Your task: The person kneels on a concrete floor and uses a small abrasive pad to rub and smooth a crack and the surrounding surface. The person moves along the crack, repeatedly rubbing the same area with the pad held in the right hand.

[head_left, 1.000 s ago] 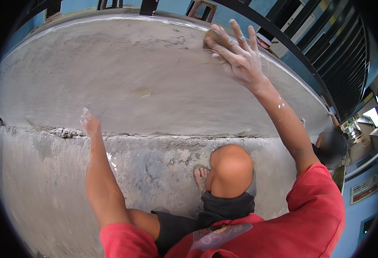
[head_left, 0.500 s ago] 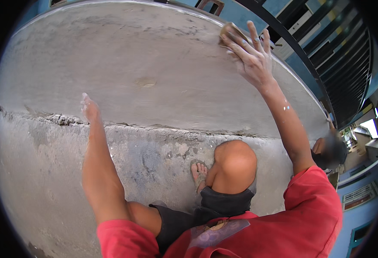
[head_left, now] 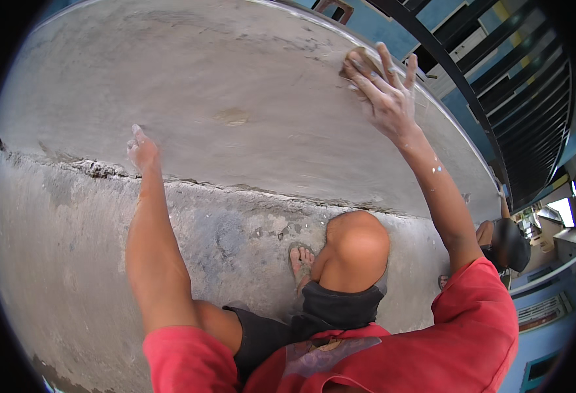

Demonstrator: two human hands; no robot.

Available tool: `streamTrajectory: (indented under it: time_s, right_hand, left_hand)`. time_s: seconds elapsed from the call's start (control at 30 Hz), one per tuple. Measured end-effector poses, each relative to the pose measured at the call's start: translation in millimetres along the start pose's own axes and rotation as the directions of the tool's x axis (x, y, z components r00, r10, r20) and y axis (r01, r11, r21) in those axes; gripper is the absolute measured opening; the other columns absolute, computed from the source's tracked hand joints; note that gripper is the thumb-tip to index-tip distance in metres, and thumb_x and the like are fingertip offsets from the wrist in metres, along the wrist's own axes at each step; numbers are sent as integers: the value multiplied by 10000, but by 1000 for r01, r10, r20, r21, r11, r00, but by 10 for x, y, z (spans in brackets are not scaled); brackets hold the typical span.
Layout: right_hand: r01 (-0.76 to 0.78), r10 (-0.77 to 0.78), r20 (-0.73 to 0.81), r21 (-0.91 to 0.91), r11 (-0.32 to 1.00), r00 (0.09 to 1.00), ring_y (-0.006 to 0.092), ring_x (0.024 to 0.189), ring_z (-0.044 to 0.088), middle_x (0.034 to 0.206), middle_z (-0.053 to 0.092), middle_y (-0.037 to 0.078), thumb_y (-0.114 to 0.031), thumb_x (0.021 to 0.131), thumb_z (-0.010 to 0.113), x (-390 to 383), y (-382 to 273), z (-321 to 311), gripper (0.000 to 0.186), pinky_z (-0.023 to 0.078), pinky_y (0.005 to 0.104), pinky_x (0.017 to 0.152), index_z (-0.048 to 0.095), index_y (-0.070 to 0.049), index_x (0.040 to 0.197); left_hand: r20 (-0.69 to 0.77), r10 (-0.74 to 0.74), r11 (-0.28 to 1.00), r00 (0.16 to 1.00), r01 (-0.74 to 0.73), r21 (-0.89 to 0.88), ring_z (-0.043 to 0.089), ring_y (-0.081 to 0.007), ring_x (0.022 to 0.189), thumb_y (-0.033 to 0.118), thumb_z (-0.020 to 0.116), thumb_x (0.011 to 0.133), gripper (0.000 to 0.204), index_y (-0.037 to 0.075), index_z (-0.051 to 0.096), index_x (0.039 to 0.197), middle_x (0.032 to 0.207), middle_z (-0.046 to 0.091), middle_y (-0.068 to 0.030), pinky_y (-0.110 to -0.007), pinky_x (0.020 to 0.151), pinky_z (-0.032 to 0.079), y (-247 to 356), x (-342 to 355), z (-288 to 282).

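Observation:
The grey plastered wall (head_left: 190, 78) is smeared with damp-looking streaks. Up by its top edge, my right hand (head_left: 387, 101) presses a tan-brown sponge (head_left: 360, 59) to the surface, the outer fingers spread and whitened with dust. The sponge's underside is hidden against the wall. Lower on the left, my left hand (head_left: 144, 149) is at the wall just above the cracked joint, with one digit pointing up and the others curled in. Nothing shows in that hand; its palm side is hidden.
A rough concrete floor (head_left: 222, 242) meets the wall along the crack. My bent knee (head_left: 357, 245) and sandalled foot (head_left: 300, 259) are close to it. A black metal railing (head_left: 491, 98) rises beyond the wall's top. At far right, another person (head_left: 507, 243) crouches by the wall.
My right hand and the sponge have shifted slightly right and down along the wall's top edge. My left hand has moved a little up and right, one digit now raised.

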State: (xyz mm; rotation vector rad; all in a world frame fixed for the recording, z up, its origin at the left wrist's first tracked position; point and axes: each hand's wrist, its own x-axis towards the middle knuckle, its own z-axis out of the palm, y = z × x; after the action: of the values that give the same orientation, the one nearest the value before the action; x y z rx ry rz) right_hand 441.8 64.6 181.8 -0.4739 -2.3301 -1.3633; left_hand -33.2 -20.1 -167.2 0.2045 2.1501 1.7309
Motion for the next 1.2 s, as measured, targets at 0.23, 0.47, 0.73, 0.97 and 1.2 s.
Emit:
streamTrajectory:
  time_s: [0.23, 0.47, 0.73, 0.97, 1.2]
  right_hand:
    - [-51, 54, -69, 46, 998, 996, 151, 1663, 252, 1503, 678, -140, -376, 987, 754, -109, -32, 84, 396, -108, 679, 1339, 735, -411, 1381]
    - [-17, 20, -69, 42, 999, 997, 118, 1654, 263, 1493, 676, -176, -403, 979, 760, 412, -402, 4, 329, -133, 666, 1344, 762, -400, 1308]
    - [-41, 49, -70, 102, 994, 996, 131, 1651, 281, 1483, 688, -161, -412, 980, 755, 311, -404, 52, 459, -113, 677, 1337, 696, -409, 1435]
    - [-73, 79, -86, 68, 995, 993, 140, 1658, 264, 1436, 716, -171, -389, 992, 755, -33, -309, 170, 429, -117, 683, 1334, 706, -411, 1418]
    - [-125, 134, -75, 107, 986, 988, 151, 1665, 248, 1492, 683, -159, -382, 979, 757, -24, -437, 191, 398, -177, 674, 1318, 737, -407, 1376]
  left_hand:
    - [-130, 3, 998, 992, -11, -64, 324, -426, 1611, 728, 325, 1096, 1003, -142, 447, 1580, 1684, 408, -318, -449, 1330, 248, 32, 50, 37]
    - [-91, 50, 996, 995, -56, -76, 299, -428, 1622, 709, 323, 1103, 981, -139, 442, 1583, 1701, 397, -293, -431, 1340, 226, 99, -159, -48]
    - [-126, 102, 993, 987, -107, -40, 244, -426, 1644, 706, 308, 1106, 960, -95, 406, 1626, 1728, 354, -284, -460, 1348, 197, 110, -148, 29]
    - [-91, 44, 999, 995, -47, -27, 217, -438, 1649, 731, 275, 1100, 983, -73, 357, 1659, 1731, 336, -297, -464, 1348, 194, 234, -284, 68]
    - [-99, 112, 993, 989, -108, 48, 228, -443, 1644, 741, 297, 1092, 1023, -134, 395, 1613, 1715, 350, -322, -462, 1346, 199, 176, -60, 16]
